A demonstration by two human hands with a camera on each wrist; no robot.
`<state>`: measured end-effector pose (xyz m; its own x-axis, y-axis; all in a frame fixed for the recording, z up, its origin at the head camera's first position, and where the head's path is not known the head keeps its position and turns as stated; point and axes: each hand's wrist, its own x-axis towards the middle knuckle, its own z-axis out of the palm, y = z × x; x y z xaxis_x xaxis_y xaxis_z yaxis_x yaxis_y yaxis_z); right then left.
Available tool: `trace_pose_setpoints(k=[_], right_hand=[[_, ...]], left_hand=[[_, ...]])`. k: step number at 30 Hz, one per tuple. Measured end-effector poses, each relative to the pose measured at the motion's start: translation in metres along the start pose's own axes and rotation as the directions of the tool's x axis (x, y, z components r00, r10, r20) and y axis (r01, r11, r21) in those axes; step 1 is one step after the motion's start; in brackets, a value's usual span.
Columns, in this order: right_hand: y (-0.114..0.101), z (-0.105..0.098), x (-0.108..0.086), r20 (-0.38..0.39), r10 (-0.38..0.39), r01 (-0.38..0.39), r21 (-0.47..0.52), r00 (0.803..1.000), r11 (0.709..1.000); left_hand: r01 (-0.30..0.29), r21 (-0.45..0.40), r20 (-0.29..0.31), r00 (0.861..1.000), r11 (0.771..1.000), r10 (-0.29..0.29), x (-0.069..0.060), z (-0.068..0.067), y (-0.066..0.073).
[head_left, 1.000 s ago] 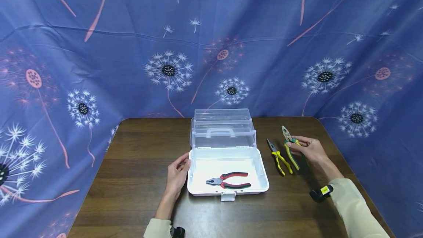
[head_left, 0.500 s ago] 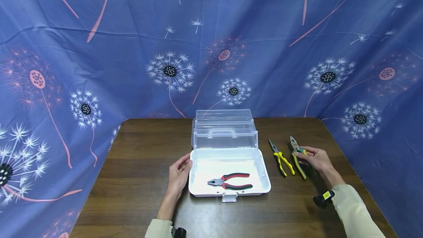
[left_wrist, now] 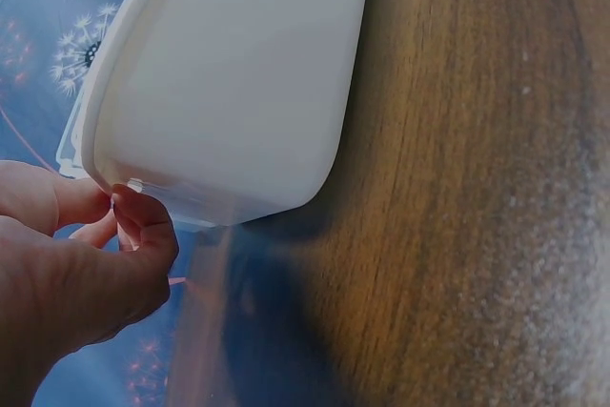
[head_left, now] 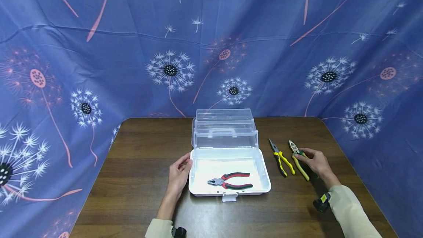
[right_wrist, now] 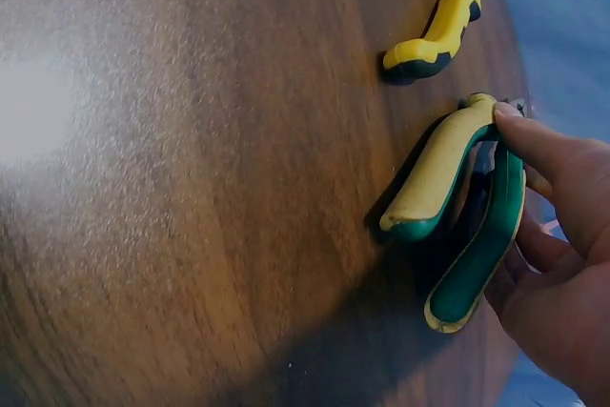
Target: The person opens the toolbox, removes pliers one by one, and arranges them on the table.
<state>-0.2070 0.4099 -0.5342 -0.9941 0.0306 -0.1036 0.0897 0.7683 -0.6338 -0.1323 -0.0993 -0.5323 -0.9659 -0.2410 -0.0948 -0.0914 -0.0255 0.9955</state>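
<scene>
My left hand (head_left: 179,173) pinches the left rim of a white toolbox (head_left: 195,191) between thumb and fingers; the left wrist view shows this grip at the box's corner. Inside lie combination pliers with red and black handles (head_left: 236,186). To the right of the box, my right hand (head_left: 316,162) pinches pliers with green and pale yellow handles (right_wrist: 438,173) near their pivot. They are tilted, one handle close to the table and the other raised. Just left of them, long-nose pliers with yellow and black handles (head_left: 281,159) lie on the table.
The toolbox's clear lid and trays (head_left: 226,127) stand open at its back. Its front latch (head_left: 229,197) hangs down. A blue dandelion-patterned cloth (head_left: 211,47) hangs behind the brown wooden table (head_left: 142,150).
My right hand has brought the green and yellow pliers down and towards me, beside the long-nose pliers, and turned them slightly. The left hand keeps its hold on the toolbox.
</scene>
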Motion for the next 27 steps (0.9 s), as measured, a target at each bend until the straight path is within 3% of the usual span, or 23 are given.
trace_pose_setpoints(k=[7, 12, 19, 27], right_hand=[[-0.002, -0.002, -0.003, -0.037, -0.049, 0.048, -0.039, 0.998, 0.998], [-0.014, -0.003, -0.008, -0.073, -0.069, 0.068, -0.013, 0.995, 0.998], [-0.058, -0.009, -0.026, -0.068, -0.146, 0.148, 0.039, 0.987, 0.988], [-0.114, 0.003, -0.046, -0.063, -0.315, 0.320, 0.085, 0.947, 0.944]], left_hand=[[0.001, -0.022, 0.001, 1.000, 1.000, -0.001, -0.002, 0.000, 0.001], [0.010, -0.030, 0.002, 1.000, 0.999, -0.010, -0.002, -0.001, 0.002], [0.011, -0.024, 0.007, 1.000, 1.000, -0.011, 0.000, -0.002, 0.001], [0.008, -0.019, 0.012, 1.000, 1.000, -0.008, 0.000, -0.002, 0.000]])
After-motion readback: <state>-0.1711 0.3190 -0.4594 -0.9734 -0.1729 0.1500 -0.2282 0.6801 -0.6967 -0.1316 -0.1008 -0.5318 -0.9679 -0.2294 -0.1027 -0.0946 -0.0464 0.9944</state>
